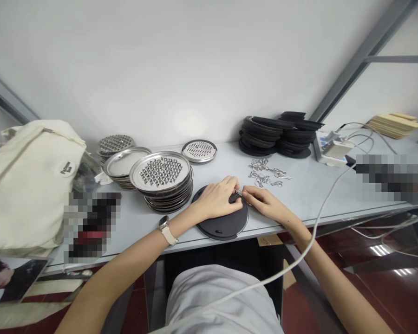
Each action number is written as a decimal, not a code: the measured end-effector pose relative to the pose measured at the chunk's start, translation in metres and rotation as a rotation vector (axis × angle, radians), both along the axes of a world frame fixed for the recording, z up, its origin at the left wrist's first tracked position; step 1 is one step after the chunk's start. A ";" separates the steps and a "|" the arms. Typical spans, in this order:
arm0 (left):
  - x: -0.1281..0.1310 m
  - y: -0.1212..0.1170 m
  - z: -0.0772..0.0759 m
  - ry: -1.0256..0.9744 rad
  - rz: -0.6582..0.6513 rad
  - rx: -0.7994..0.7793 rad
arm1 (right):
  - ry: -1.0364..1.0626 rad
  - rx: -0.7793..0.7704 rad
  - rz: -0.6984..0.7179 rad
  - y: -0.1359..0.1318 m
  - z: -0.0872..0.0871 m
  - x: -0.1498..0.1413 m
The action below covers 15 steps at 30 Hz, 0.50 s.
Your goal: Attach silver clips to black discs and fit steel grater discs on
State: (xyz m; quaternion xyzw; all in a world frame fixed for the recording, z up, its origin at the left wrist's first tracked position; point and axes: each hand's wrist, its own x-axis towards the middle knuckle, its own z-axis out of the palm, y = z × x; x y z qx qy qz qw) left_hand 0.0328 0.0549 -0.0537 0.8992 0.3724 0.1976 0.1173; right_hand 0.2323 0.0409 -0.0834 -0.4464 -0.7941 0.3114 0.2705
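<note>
A black round disc (226, 223) lies at the table's front edge, with a small dark hole near its lower rim. Across its top rests my left hand (220, 197), fingers curled round a raised part at its upper right edge. My right hand (264, 203) pinches a small metal clip (239, 192) against that same edge, close to the left fingertips. The fingers hide how the clip meets the disc. Just beyond my right hand, loose wire clips (261, 178) lie scattered on the table.
Round metal grater plates (160, 174) stand stacked left of the disc, with plain metal plates (125, 162) behind. Another perforated plate (199, 150) lies near the wall. Black discs (261, 134) are piled at the back. A white cable (316, 222) crosses in front of my right arm.
</note>
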 end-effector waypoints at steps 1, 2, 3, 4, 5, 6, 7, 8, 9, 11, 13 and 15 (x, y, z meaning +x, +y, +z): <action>0.000 0.000 0.000 0.009 0.003 0.013 | 0.002 -0.001 0.000 0.000 0.000 0.000; 0.000 0.000 -0.001 0.022 0.007 0.024 | 0.004 -0.002 -0.001 0.000 -0.001 0.000; 0.000 0.000 -0.001 0.038 0.013 0.033 | 0.006 -0.003 0.000 0.000 -0.001 0.001; 0.000 0.000 -0.001 0.054 0.018 0.038 | 0.007 -0.004 0.000 0.000 -0.001 0.001; 0.000 -0.001 -0.001 0.070 0.021 0.040 | 0.009 -0.005 0.001 0.000 -0.002 0.001; 0.000 -0.001 -0.001 0.083 0.023 0.039 | 0.011 -0.005 0.002 0.000 -0.002 0.001; 0.000 -0.001 -0.001 0.092 0.023 0.037 | 0.013 -0.005 0.002 0.000 -0.002 0.000; 0.000 -0.001 -0.001 0.096 0.021 0.035 | 0.016 -0.004 0.001 0.000 -0.002 0.000; 0.000 0.000 -0.001 0.096 0.017 0.031 | 0.019 -0.004 0.001 0.000 -0.001 0.000; -0.001 0.001 -0.001 0.087 0.005 0.025 | 0.025 -0.004 0.003 0.000 -0.001 0.000; -0.001 0.002 -0.003 0.073 -0.013 0.024 | 0.030 -0.005 0.006 -0.001 -0.001 0.000; -0.002 0.003 -0.004 0.059 -0.029 0.022 | 0.029 -0.008 0.006 -0.001 -0.001 0.000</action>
